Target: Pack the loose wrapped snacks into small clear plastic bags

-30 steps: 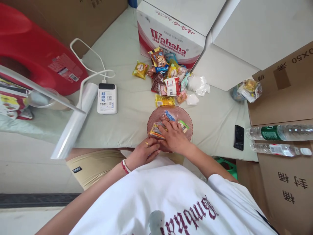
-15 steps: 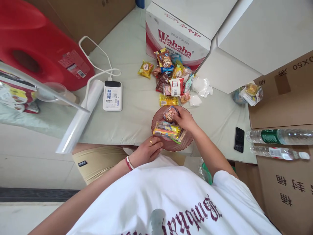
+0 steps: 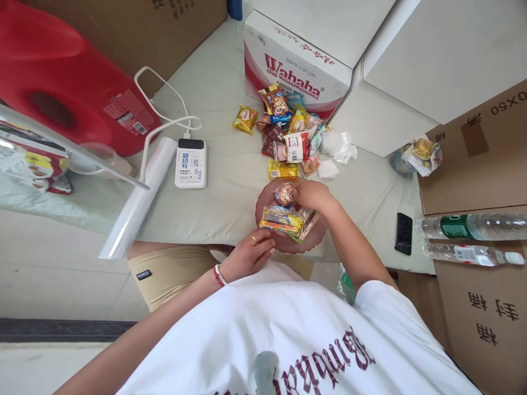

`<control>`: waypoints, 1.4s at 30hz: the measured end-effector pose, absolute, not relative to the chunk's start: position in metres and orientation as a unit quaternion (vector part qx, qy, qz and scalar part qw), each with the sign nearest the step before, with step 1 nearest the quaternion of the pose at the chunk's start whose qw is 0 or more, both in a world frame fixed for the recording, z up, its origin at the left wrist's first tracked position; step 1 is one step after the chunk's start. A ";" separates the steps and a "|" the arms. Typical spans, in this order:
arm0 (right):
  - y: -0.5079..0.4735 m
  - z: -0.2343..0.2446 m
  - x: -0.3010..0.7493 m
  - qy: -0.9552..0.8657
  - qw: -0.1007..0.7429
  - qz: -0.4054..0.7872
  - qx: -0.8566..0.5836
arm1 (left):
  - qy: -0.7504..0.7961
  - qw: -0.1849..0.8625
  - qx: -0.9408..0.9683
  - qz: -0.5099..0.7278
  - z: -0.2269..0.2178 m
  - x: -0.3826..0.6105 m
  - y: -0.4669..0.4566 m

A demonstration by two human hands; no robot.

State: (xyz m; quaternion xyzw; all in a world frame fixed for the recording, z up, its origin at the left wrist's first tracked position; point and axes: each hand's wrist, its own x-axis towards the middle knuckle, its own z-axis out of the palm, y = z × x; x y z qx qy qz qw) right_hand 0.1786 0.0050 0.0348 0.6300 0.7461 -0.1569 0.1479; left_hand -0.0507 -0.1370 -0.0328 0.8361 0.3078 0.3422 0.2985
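My right hand [image 3: 315,196] has a packet [image 3: 284,195] by its edge

I pinch the packet at its right side, fingertips nearly together, at the far side of the plate [image 3: 284,244], beyond the yellow sticks [image 3: 282,220]. A light grip on the wrapper seems best, since a hard squeeze could crush what's inside; a raised wrist would spare the sticks a knock. My left hand [image 3: 247,252] is at the near rim, fingers loosely bent; a steadying touch there should help against sliding.

Whether it truly grips the rim I can't tell: its underside is hidden. My right thumb is hard to make out, the packet's print is unreadable, and the pile [image 3: 296,145] beyond the plate covers its own lower layers.
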 end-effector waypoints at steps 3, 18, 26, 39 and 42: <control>-0.015 0.061 0.185 0.737 0.080 -0.115 0.662 | 0.307 0.312 0.834 0.335 -0.027 -0.046 -0.134; -0.217 0.019 0.257 0.677 -0.092 -0.039 0.729 | 0.142 0.424 0.835 0.320 -0.018 0.060 -0.103; -0.123 0.000 0.377 0.572 -0.092 0.006 0.815 | 0.263 0.368 0.841 0.298 -0.030 -0.017 -0.099; 0.045 -0.009 0.318 0.672 -0.060 -0.075 0.734 | 0.477 0.360 0.771 0.219 -0.007 -0.168 -0.172; 0.051 -0.011 0.320 0.632 -0.119 -0.083 0.762 | 0.519 0.374 0.739 0.212 -0.006 -0.174 -0.188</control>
